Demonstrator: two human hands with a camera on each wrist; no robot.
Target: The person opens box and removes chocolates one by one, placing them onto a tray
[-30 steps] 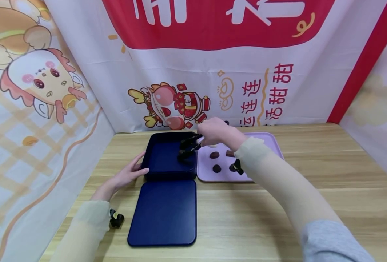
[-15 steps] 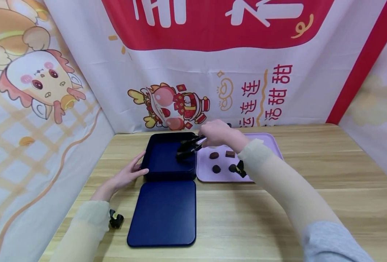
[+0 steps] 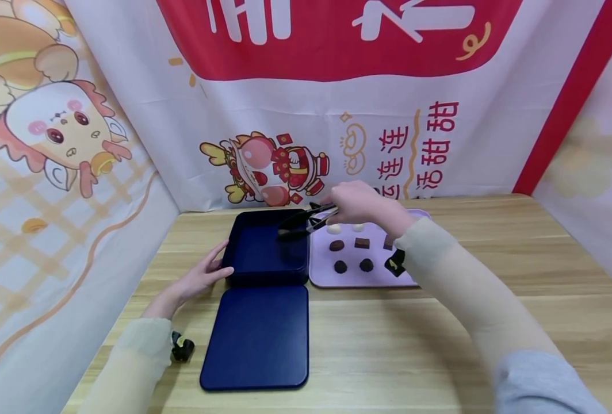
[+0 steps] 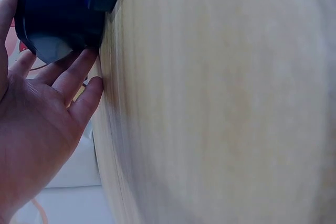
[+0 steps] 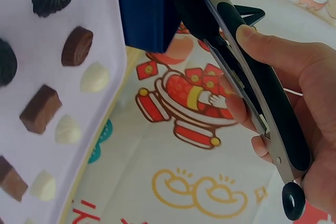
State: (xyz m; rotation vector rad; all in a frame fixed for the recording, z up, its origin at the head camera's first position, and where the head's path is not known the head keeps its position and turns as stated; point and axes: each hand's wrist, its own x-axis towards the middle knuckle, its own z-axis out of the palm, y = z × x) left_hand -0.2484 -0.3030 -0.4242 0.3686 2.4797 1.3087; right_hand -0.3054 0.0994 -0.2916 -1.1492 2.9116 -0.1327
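Observation:
My right hand [image 3: 360, 204] grips a pair of black-and-metal tongs [image 3: 291, 235] by the handles, thumb along one side in the right wrist view. The tongs' heads hang over the right part of an open navy box [image 3: 251, 250], and nothing shows between them. My left hand [image 3: 197, 282] touches the box's left wall, fingers extended and thumb near the front corner. Right of the box lies a lilac tray [image 3: 355, 280] with several chocolates: dark swirled ones [image 3: 340, 267], brown blocks [image 3: 362, 243], a brown oval [image 3: 336, 245] and white pieces [image 5: 95, 77].
A flat navy lid [image 3: 256, 339] lies on the wooden table [image 3: 378, 351] in front of the box. Close behind the box and tray hangs a printed cloth [image 3: 306, 138]; another cloth [image 3: 68, 253] borders the left side. My right forearm [image 3: 471, 276] crosses above the tray's right part.
My right hand has moved right and slightly up, drawing the tongs back toward the tray and baring more chocolates. The left hand, box and lid have stayed in place.

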